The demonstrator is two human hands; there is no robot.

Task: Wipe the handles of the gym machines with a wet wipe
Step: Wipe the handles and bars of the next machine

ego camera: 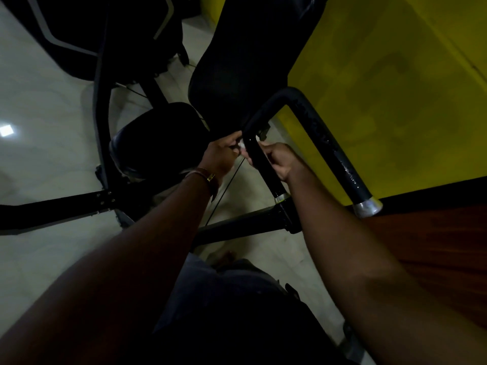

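Left hand [221,151] pinches one white wet wipe [242,146] against the near black handle [261,164]; right hand [279,159] grips that same bar. Two handle bars, second one [329,146] beside yellow wall [395,88].

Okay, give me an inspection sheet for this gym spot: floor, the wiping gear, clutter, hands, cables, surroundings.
Surface: pale glossy floor, with a bright square light reflection at the left.
Job's things: white wet wipe wrapped around the inner bar of the black U-shaped handle; the outer bar looks shiny.
Clutter: nothing seen.
Hands: left hand pinches one end of the wipe; right hand grips the bar, apparently on the other end. A bracelet sits on the left wrist.
Cables: one thin dark cable runs below the left hand.
Surroundings: black seat pad, black back pad, yellow wall, wood panel.
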